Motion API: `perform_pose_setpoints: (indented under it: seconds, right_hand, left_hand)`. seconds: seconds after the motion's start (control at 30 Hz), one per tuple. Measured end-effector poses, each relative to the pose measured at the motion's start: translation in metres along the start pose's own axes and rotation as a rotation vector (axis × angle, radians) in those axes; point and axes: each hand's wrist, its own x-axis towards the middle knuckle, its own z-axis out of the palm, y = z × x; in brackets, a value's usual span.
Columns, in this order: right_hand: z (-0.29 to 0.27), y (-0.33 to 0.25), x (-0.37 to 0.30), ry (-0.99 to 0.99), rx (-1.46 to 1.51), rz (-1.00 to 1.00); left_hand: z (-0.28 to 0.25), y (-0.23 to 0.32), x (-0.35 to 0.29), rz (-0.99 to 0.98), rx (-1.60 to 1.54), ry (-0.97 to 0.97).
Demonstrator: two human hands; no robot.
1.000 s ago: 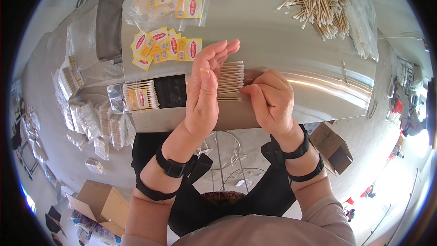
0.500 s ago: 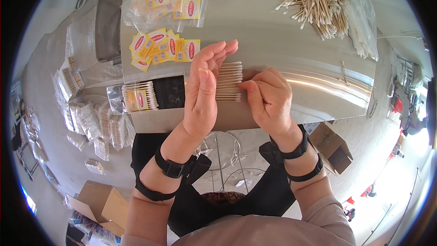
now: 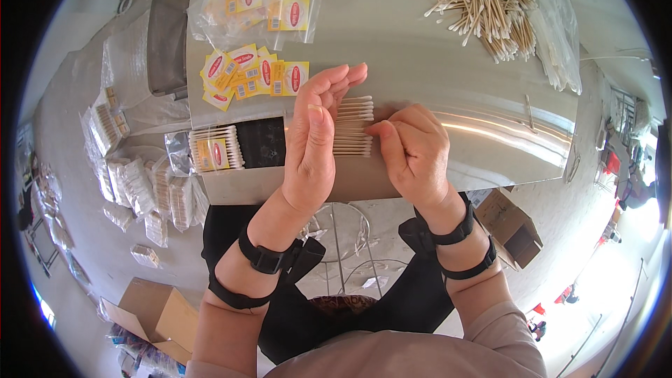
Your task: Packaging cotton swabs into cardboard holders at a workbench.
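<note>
My left hand stands on edge over the table, fingers stretched upward and thumb alongside, palm turned right. Against its palm lies a row of cotton swabs side by side, white tips pointing right; their left ends are hidden behind the hand. At those tips is my right hand, its fingers curled and its thumb and index finger brought together. Whether a swab is pinched there is hidden. Left of my left hand lies a black flat piece, beside a clear bag of swabs with a yellow-and-white label.
Loose yellow-and-white cards lie beyond my left hand, with clear bags farther back. A big swab heap sits at the far right beside plastic film. Packed bundles and an open carton are on the floor.
A gap among the nearer swabs in the row has closed, so they lie closer together. Both hands stay almost in the same place.
</note>
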Motion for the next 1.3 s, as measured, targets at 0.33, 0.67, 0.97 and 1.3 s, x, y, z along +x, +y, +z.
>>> perform_pose_setpoints:
  seconds: [0.33,0.67,0.97,1.3]
  right_hand:
    - [0.002,-0.002,0.003,0.025,-0.007,0.046]
    - [0.004,-0.002,0.006,0.073,0.028,0.074]
    - [0.003,0.001,0.01,0.034,0.001,0.089]
    - [0.001,0.007,0.02,-0.044,-0.041,-0.078]
  left_hand:
    - [0.0,0.0,0.0,0.002,0.001,0.0]
    - [0.0,0.0,0.001,0.005,0.0,-0.001]
    - [0.0,0.0,0.0,0.001,0.004,-0.002]
    - [0.002,0.001,-0.002,-0.014,0.002,-0.016]
